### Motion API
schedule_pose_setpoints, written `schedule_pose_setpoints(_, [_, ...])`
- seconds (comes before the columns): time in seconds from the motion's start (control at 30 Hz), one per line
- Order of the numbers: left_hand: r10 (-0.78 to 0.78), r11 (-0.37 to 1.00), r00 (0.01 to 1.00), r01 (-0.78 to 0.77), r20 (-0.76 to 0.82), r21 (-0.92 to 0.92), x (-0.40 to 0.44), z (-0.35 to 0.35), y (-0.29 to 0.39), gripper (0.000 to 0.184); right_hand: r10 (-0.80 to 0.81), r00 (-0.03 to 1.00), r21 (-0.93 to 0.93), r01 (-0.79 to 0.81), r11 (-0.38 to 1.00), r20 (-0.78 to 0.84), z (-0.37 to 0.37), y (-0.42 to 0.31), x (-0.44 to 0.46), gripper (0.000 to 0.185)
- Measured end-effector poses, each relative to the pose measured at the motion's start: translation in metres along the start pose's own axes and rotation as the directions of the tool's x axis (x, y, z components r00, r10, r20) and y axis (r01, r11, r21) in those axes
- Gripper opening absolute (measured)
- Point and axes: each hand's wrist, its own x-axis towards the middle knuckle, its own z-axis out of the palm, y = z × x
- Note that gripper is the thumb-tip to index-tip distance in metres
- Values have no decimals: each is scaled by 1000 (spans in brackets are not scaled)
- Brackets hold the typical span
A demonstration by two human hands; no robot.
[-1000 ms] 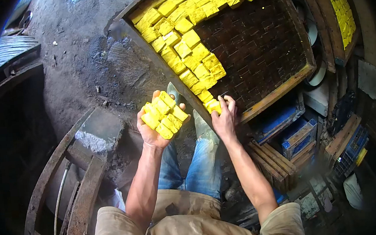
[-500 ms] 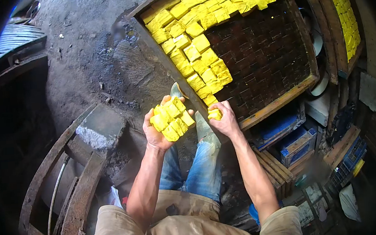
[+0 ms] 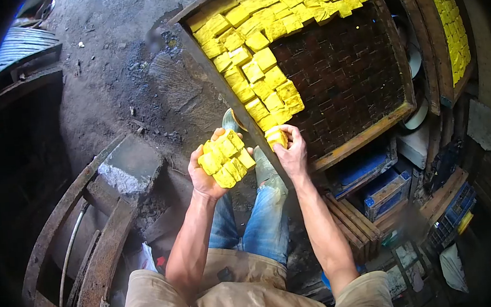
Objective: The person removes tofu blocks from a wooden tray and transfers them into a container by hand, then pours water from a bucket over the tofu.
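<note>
A cluster of yellow blocks [image 3: 225,158] rests on the palm of my left hand [image 3: 203,177], fingers curled around its edges. My right hand [image 3: 293,155] pinches a small yellow piece [image 3: 276,136] between thumb and fingers at the near left corner of a wooden-framed tray [image 3: 365,135]. Rows of yellow blocks [image 3: 253,70] lie along the tray's left and far sides, touching one another. The rest of its dark woven base [image 3: 337,71] shows bare. Whether the pinched piece touches the tray is unclear.
Another tray of yellow blocks [image 3: 450,22] stands at the far right. Below the tray are blue-and-wood crates [image 3: 387,193] and stacked wooden frames [image 3: 352,226]. A curved wooden frame [image 3: 102,268] is at lower left, beside a stone block [image 3: 131,165]. Corrugated metal [image 3: 21,47] lies upper left.
The tray has shifted right and slightly down in view since the first frame. My right hand moved back from the tray's corner with the yellow piece, then slightly up toward the laid blocks.
</note>
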Motion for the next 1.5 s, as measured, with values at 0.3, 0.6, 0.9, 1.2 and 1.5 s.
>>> schedule_pose_setpoints(0.3, [14,1000,999,-15,-49,-24,-1,2,-2,57,-46,999,-439,38,898,-7,32,1,-15,53])
schedule_pose_setpoints(0.6, [-65,991,997,70,-40,116,4,5,1,57,-65,978,-310,126,942,198,6,-6,12,44])
schedule_pose_setpoints(0.9, [-227,926,947,282,-225,250,11,30,-4,52,63,955,72,-88,994,289,-32,11,18,37])
schedule_pose_setpoints(1.2, [-344,807,836,496,-427,320,32,78,-75,52,-491,870,295,457,839,49,-95,-102,-45,47])
schedule_pose_setpoints(1.5, [-530,819,818,562,-224,116,32,46,-114,56,-655,672,-156,729,666,345,-113,-85,-52,49])
